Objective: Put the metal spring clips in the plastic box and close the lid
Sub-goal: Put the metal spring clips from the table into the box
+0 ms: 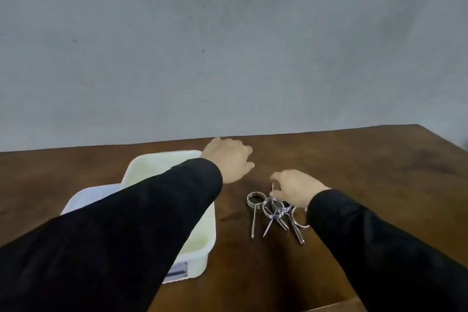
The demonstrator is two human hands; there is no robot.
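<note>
A white plastic box stands on the left of the table. Its pale lid is raised behind it. My left arm crosses over the box, and my left hand hovers palm down just past the lid's far right corner, fingers loosely curled and apart, nothing seen in them. Several metal spring clips lie in a cluster on the table to the right of the box. My right hand is at the far side of the cluster, with thumb and fingers pinched on the thin upright prong of one clip.
The brown wooden table runs to a far edge against a plain grey wall. Its right corner is at the upper right. My black sleeves hide much of the box.
</note>
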